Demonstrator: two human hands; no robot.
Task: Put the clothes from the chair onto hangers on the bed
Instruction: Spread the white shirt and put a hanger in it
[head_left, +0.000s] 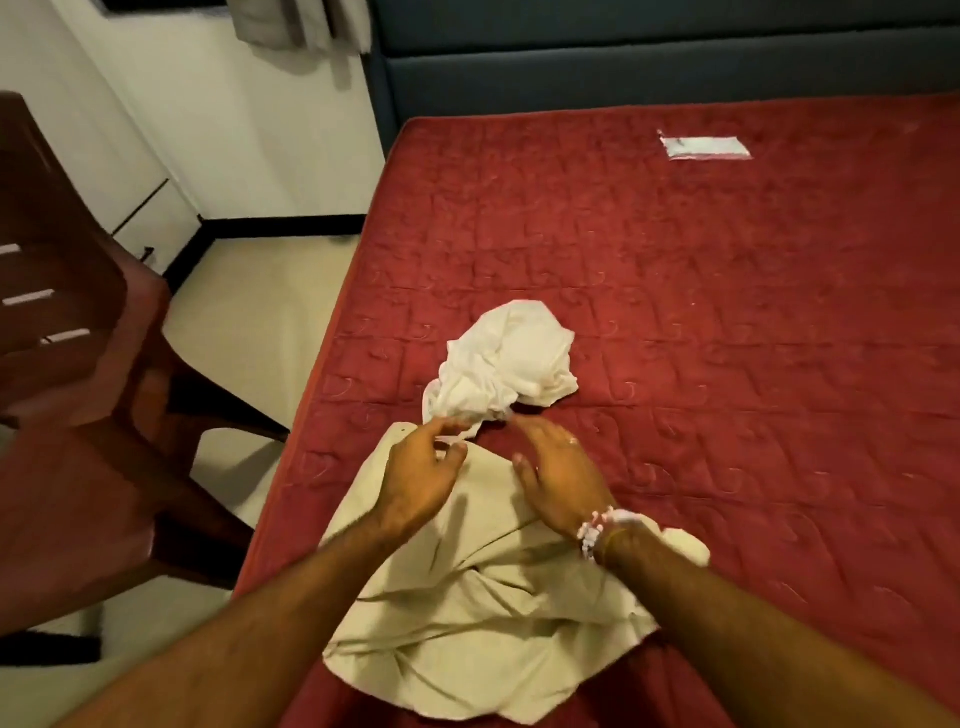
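Hands both slack-fingered and empty, left hand (421, 480) and right hand (563, 486) over cream garment (467, 623)

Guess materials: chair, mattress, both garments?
Chair: probably moulded plastic, glossy brown; sheen, slotted back. Mattress: red quilted fabric; stitched swirls. White garment: thin, soft cloth, likely cotton; fine crumples. Cream garment: heavier matte cloth; broad folds. Fibres uncertain.

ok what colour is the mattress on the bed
The mattress is deep red with a stitched swirl pattern; the head view shows it.
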